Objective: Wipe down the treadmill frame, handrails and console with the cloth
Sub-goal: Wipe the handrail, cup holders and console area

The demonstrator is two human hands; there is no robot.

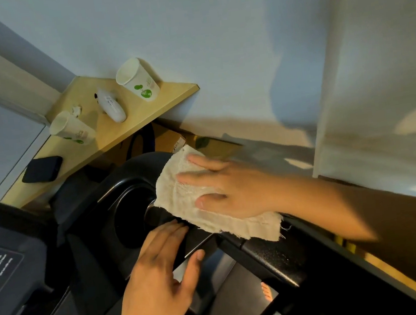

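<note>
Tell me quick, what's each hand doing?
Left hand: open, flat on the treadmill, holding nothing.
Right hand: open, pressing the cloth down.

Wooden counter against the wall: one paper cup at its far end, another paper cup nearer, white bottle lying between them, black phone at its near end.

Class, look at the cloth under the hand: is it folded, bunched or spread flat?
Spread flat: the cloth lies open under the right hand's flat fingers, frayed edges showing.
</note>
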